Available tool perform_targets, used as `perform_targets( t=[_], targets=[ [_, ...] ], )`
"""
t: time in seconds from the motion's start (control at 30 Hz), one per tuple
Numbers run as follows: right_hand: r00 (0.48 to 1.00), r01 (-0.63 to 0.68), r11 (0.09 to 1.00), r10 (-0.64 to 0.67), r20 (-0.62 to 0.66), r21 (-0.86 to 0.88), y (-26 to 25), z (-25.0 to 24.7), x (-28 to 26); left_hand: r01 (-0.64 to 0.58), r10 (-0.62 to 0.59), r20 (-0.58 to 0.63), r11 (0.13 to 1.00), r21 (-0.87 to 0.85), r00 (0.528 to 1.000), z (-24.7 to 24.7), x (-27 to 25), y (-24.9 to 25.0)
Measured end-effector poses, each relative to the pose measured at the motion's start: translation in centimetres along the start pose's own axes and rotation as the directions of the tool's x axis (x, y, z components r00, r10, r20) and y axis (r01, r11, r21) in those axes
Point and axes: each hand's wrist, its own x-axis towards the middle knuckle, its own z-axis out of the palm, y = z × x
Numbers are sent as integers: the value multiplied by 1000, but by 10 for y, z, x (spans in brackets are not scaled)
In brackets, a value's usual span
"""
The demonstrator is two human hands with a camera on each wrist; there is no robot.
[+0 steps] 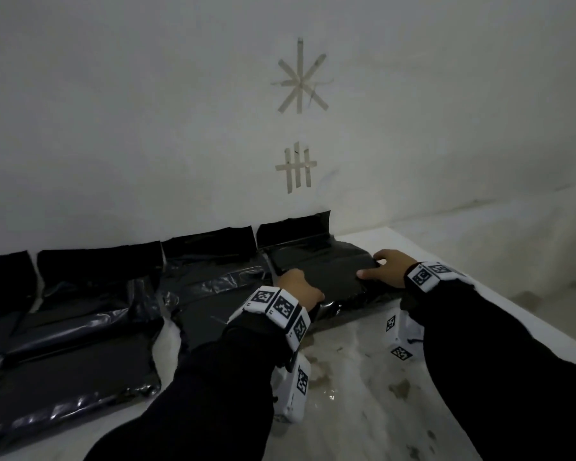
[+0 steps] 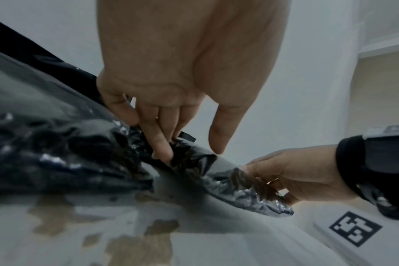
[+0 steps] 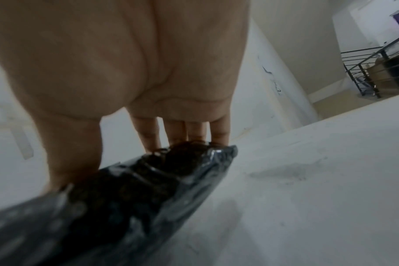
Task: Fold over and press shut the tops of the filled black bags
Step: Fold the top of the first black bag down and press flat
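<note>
Several filled black bags lie in a row on the white table against the wall. Both hands hold the rightmost bag (image 1: 330, 271) (image 2: 68, 153) (image 3: 137, 194), whose top flap (image 1: 293, 229) stands up against the wall. My left hand (image 1: 298, 289) (image 2: 169, 126) grips its left edge with fingers curled onto the crinkled plastic and the thumb apart. At the bag's right edge my right hand (image 1: 384, 267) (image 2: 296, 176) (image 3: 125, 72) holds on, thumb on top, fingers over the far side. The bag's near end looks slightly lifted off the table.
Three more black bags (image 1: 210, 287) (image 1: 90, 311) (image 1: 0, 294) lie to the left, flaps up against the wall. The stained white table (image 1: 363, 377) ends just right of my right arm. Tape marks (image 1: 300, 81) are stuck on the wall. A stair railing (image 3: 376, 68) shows far right.
</note>
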Motion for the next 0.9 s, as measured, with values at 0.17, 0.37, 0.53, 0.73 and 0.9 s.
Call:
perform_targets(
  t=[0.17,0.37,0.53,0.73,0.9],
  targets=[
    [989,96,986,-79,-126,139,-15,-31,-37,-123,102,-149,983,-139,984,-32,-33,6],
    [975,222,928,-200,-100,299,-60,-29,-102,-176,129,-193,953,-247,973,-85,-101,-21],
    [940,319,883,-342,7,345,-105,6,-161,-115,79,-156,964,-238,985,-131,-167,-76],
    [888,360,864,-433,153,351,-147,58,-214,65,-89,-81,965,-256,993,-161,-235,-140],
    [850,330,898,-417,322,290,-160,99,-243,207,-200,65,970,-129,978,-162,-267,-182]
  ],
)
